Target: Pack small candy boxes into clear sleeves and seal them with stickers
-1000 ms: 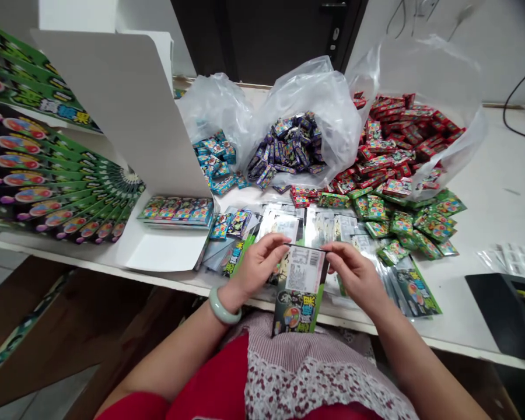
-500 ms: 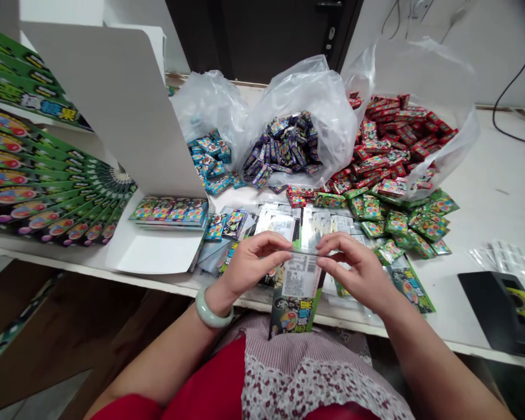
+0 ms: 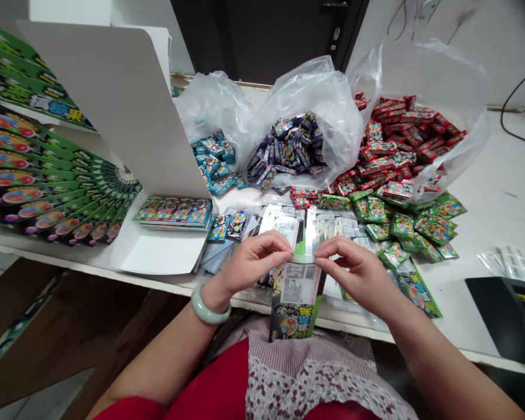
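Both my hands pinch the top edge of one small printed packet [image 3: 295, 300] with a barcode label, held upright over the near table edge. My left hand [image 3: 254, 262], with a pale green bangle on the wrist, grips its top left corner. My right hand [image 3: 354, 271] grips its top right corner. The fingertips of both hands sit close together. Under the hands lies a spread of flat silver and green packets [image 3: 328, 224].
Clear bags hold blue candies [image 3: 214, 157], purple candies [image 3: 291, 143] and red candies [image 3: 398, 140]. Loose green candies [image 3: 402, 224] lie to the right. An open white box [image 3: 157, 251] holds a row of candies. Fanned green cartons [image 3: 48, 186] fill the left; a black device [image 3: 507, 315] sits right.
My two hands have drawn closer together at the top of the packet, and the packet's top edge looks narrower between them.
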`<state>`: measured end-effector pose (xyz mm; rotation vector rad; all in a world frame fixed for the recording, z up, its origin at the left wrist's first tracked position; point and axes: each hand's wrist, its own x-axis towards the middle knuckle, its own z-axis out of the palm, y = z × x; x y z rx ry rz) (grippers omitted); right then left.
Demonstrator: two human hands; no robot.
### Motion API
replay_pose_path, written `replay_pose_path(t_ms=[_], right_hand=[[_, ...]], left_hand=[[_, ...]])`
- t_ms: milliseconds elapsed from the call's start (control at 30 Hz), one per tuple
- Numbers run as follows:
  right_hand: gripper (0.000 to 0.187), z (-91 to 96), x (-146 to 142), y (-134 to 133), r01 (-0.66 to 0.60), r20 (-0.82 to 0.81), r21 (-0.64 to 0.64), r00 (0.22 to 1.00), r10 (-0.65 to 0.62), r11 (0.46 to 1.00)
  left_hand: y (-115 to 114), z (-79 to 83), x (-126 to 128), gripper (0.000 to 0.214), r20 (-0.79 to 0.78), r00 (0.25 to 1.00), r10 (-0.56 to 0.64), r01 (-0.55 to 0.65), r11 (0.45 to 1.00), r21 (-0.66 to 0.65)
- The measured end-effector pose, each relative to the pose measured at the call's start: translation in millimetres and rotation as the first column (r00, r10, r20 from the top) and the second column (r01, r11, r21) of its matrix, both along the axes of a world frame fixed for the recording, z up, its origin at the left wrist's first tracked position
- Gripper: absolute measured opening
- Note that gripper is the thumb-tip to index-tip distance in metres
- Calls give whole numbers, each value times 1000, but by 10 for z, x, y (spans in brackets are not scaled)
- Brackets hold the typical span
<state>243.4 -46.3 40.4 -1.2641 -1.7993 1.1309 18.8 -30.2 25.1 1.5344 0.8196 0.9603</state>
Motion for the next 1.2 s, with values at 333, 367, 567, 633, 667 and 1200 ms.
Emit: replay_pose_path(t_ms=[333,367,567,633,667,1200], right_hand=[[11,120,-12,-25,-69,104,72,993,61,995],[10,98,10,-37,-81,89,88,993,74,993],[6,-158,22,-165,6,25,256,1000,-13,967],[7,-201,-8,-204,44,7,286,999,-48,957],[8,-209,-20,-218,55,3,290,998,-58,955],[8,-198,-19,-202,46,-13,338,999,-44,940]], left_hand=[[12,44,-39,9,-55,997,-57,61,995,79],[9,51,-73,10,-74,994,-82,89,993,84],[-69,-22,-145,11,-127,990,-60,72,993,90],[-113,-78,-89,10,-81,997,8,-5,999,40],[-133,-105,-57,11,-51,998,28,-27,1000,14],[-127,-128,73,8,29,998,47,-51,988,145]])
